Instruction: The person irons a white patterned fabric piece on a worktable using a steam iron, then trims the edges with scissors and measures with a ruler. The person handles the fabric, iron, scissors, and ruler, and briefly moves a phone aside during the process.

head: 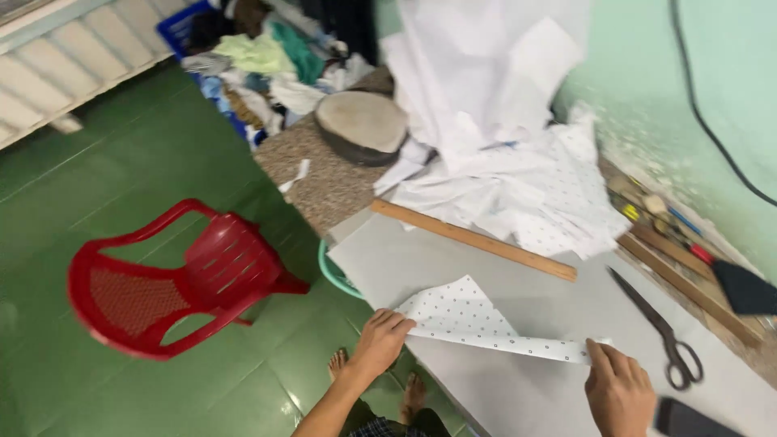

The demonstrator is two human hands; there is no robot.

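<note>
Head view: left hand and right hand pinching ends of dotted white fabric piece, fingers closed on folded edge, flat on grey bench. Light, limp, probably slippery; best held at corners. Beyond: scissors, wooden ruler, fabric pile. Red chair on floor, left.

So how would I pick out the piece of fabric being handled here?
Start at the grey worktable beside the red plastic chair. On its near edge lies a folded white fabric piece with small dots, pinned by the left hand and right hand. Unlike the crumpled white heap beyond the wooden ruler, it lies flat and alone.
</note>
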